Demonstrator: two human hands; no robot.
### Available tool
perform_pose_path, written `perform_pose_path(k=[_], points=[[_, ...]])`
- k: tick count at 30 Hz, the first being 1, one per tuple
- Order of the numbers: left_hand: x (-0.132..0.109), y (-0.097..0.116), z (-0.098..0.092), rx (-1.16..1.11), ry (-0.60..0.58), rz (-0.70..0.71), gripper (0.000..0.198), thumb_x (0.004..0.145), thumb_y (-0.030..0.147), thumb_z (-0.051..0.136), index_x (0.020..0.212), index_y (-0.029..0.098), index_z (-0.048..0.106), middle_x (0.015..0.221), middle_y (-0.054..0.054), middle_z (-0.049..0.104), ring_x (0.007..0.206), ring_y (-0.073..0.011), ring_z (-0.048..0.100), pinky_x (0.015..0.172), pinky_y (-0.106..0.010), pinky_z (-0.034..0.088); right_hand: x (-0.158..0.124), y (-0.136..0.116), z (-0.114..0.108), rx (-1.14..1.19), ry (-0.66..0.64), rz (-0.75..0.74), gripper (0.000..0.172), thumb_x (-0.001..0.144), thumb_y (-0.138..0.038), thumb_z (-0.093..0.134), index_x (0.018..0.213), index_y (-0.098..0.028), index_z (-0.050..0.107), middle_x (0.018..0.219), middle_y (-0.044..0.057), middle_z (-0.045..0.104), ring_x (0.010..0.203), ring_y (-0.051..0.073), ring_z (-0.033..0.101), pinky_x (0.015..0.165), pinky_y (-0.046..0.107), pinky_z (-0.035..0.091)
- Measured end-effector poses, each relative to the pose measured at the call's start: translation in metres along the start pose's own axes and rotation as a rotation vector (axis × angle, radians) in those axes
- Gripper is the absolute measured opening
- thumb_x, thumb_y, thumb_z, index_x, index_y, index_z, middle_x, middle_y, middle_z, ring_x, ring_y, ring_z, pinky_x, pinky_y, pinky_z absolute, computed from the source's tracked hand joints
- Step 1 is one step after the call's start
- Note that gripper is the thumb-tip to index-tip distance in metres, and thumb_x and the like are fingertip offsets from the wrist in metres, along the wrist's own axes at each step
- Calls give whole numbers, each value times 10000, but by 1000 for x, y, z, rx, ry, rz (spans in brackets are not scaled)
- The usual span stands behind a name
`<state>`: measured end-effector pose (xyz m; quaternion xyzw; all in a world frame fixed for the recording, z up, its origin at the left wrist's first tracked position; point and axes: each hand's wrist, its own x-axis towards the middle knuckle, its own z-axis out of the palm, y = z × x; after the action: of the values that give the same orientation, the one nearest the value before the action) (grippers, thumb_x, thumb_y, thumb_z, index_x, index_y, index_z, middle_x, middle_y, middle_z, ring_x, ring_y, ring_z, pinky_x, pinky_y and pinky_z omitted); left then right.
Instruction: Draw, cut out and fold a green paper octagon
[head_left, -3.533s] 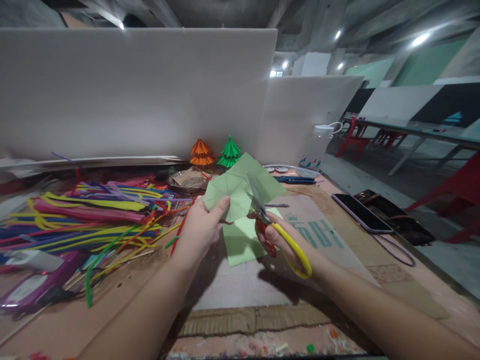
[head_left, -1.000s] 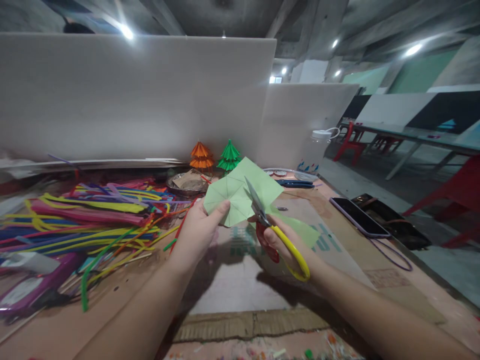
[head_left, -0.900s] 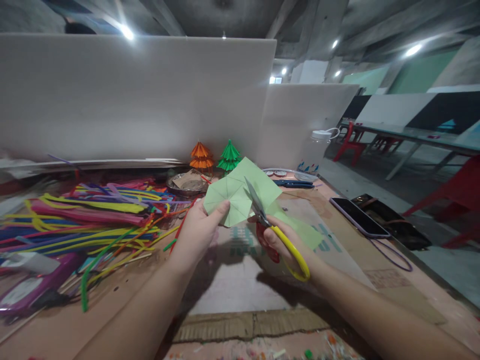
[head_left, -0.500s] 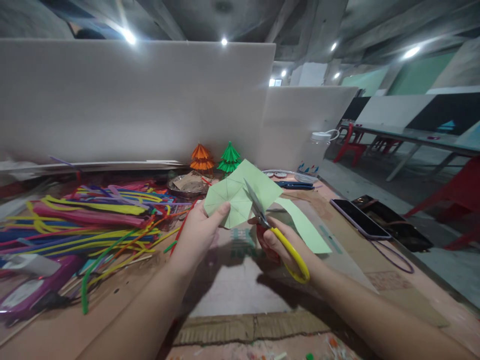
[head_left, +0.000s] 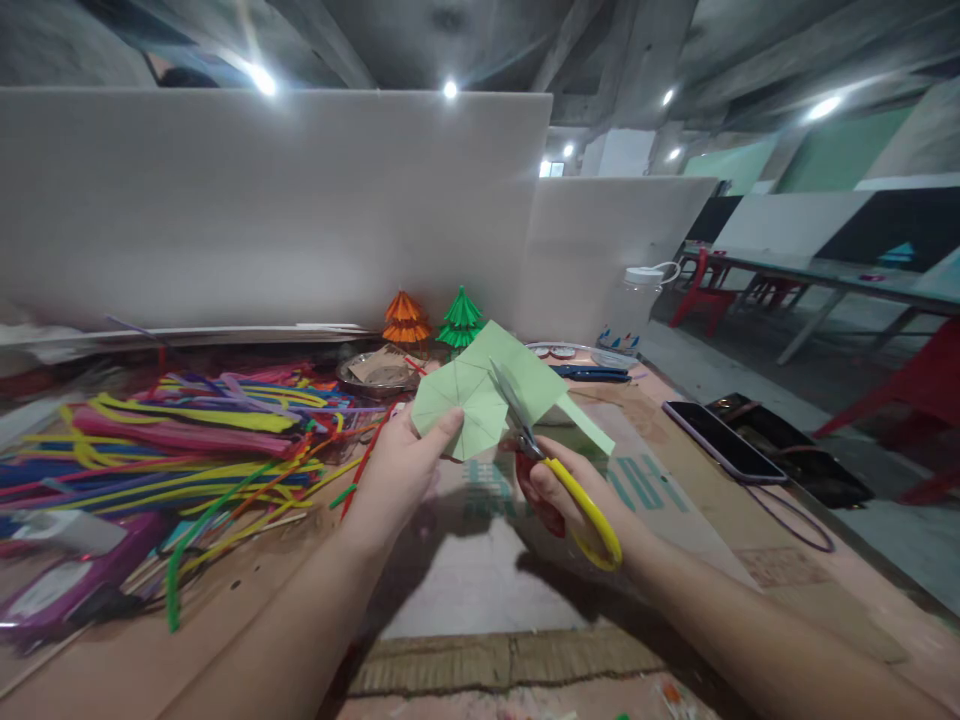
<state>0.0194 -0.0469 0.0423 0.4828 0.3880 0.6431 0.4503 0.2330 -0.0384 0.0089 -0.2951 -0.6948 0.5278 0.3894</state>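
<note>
My left hand (head_left: 409, 455) pinches a sheet of light green paper (head_left: 466, 395) between thumb and fingers. Fold lines or drawn lines meet near the middle of the sheet, and its left edge is cut into a many-sided outline. My right hand (head_left: 562, 488) is closed round the yellow handle of a pair of scissors (head_left: 592, 515). Their metal blades lie against the paper, along the right side of the lined part. From the paper's right corner a narrow strip (head_left: 589, 425) hangs down and to the right. Some right-hand fingers are hidden behind the handle.
Colourful pipe cleaners (head_left: 187, 420) are heaped at left, near a purple glue gun (head_left: 82, 570). Behind the paper stand an orange paper tree (head_left: 405, 318) and a green paper tree (head_left: 461, 318). A phone (head_left: 724, 442) and a clear bottle (head_left: 639, 305) are at right.
The green strip right of the scissors looks narrower and shorter now, uncovering printed characters on the board. Both hands keep nearly the same place and hold.
</note>
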Motion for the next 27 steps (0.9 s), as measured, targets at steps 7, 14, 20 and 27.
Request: perform_pose_path(k=[7, 14, 20, 27], points=[[-1, 2, 1, 0, 7, -14, 586, 683, 557, 915, 1074, 144, 775, 1047, -112, 812, 948, -284, 755, 895, -379, 580, 2, 0, -2, 40, -36, 28, 678, 885, -774, 617, 1153, -153, 563, 659, -85, 421, 426, 49, 322, 374, 202, 282], [-1, 5, 2, 7, 22, -19, 607, 669, 566, 917, 1077, 140, 772, 1028, -113, 811, 927, -278, 753, 855, -363, 580, 3, -2, -2, 18, -25, 35, 714, 872, -787, 621, 1176, -143, 571, 637, -93, 402, 432, 55, 314, 377, 201, 290], [-2, 5, 3, 2, 25, -23, 597, 658, 563, 922, 1054, 142, 773, 987, -99, 813, 884, -259, 750, 830, -343, 578, 2, -2, -1, -18, 5, 42, 717, 848, -821, 613, 1097, -149, 578, 612, -92, 413, 418, 56, 324, 376, 209, 278], [-1, 7, 4, -9, 23, -22, 585, 644, 562, 928, 1022, 143, 775, 990, -105, 815, 916, -269, 753, 877, -363, 577, 1, -1, 1, 16, 17, 77, 779, 833, -827, 626, 1178, -129, 579, 615, -96, 418, 415, 52, 319, 375, 204, 269]])
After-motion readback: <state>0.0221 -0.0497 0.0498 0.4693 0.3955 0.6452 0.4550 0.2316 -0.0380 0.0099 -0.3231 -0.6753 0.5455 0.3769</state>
